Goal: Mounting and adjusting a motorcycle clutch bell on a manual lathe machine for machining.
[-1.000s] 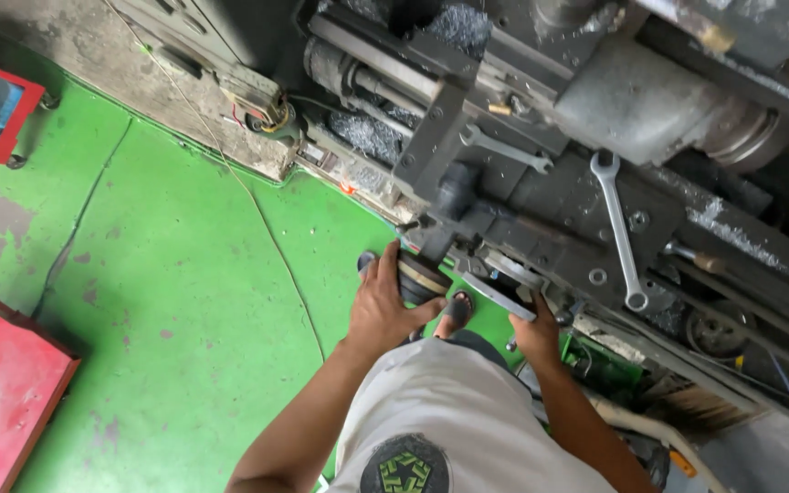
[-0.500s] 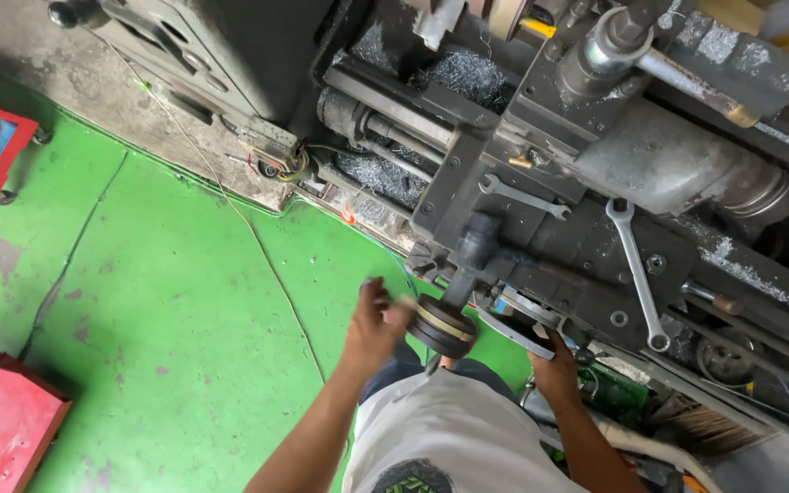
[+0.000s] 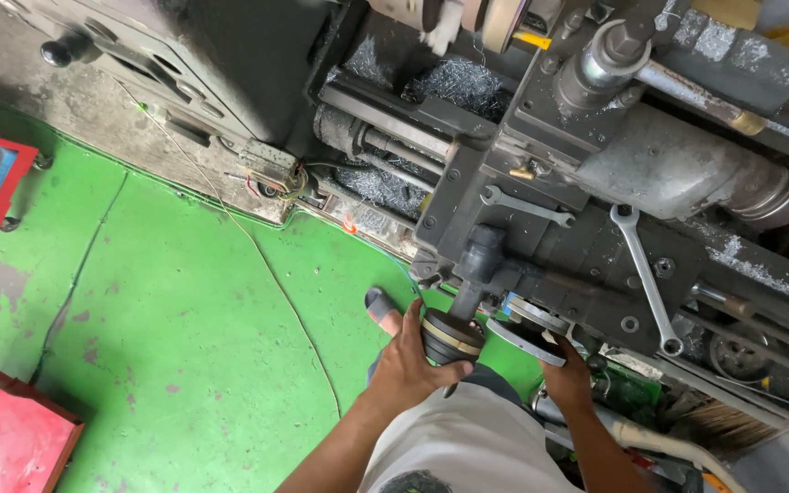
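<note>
The lathe's black handwheel (image 3: pixel 452 336) is being gripped by the left hand (image 3: pixel 410 363), its shaft running toward one o'clock, while the flat dial wheel (image 3: pixel 527 336) at three o'clock is being held by the right hand (image 3: pixel 566 376).

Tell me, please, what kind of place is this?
Most likely a metalworking machine shop. A large, dark lathe-like machine fills the view, metal shavings lie in its bed, and spanners rest on it. The floor is painted green.

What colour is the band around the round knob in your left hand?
Brass-yellow, ringing the black knob gripped by the left hand; the head view shows it.
</note>
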